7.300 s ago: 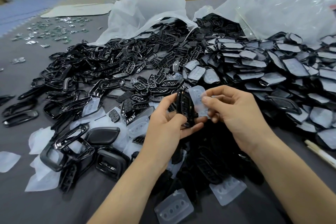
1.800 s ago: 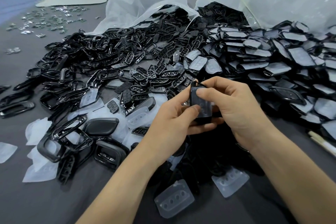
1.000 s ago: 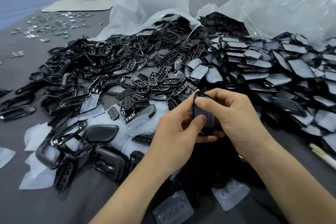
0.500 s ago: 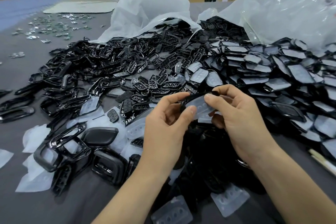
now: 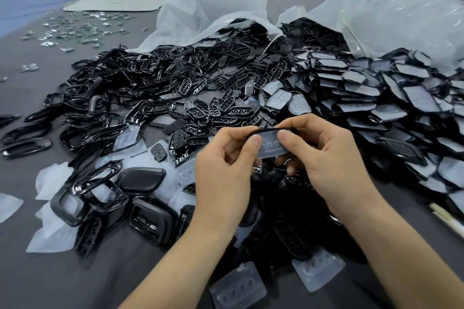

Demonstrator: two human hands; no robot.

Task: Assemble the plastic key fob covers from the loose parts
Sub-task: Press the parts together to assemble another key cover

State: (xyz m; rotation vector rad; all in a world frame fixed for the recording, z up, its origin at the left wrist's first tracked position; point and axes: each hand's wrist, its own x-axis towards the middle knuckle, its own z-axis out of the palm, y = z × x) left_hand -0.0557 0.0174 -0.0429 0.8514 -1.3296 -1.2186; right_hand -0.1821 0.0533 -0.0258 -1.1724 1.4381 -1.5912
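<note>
Above the table's middle I hold one key fob part, a black frame with a translucent button pad seated in it, lying nearly flat. My left hand pinches its left end between thumb and forefinger. My right hand pinches its right end, thumb on the pad. A heap of black frames and button grilles spreads to the left. Stacked covers with translucent pads fill the right.
Loose translucent pads lie near the front edge. Black shells and frames sit at the left on white film. Two plastic bags spill parts at the back. Small metal pieces are scattered far left.
The part was upright, pressed between both thumbs a second ago. It has since tipped over to lie nearly flat, pad side toward me, and both hands have shifted to its ends.
</note>
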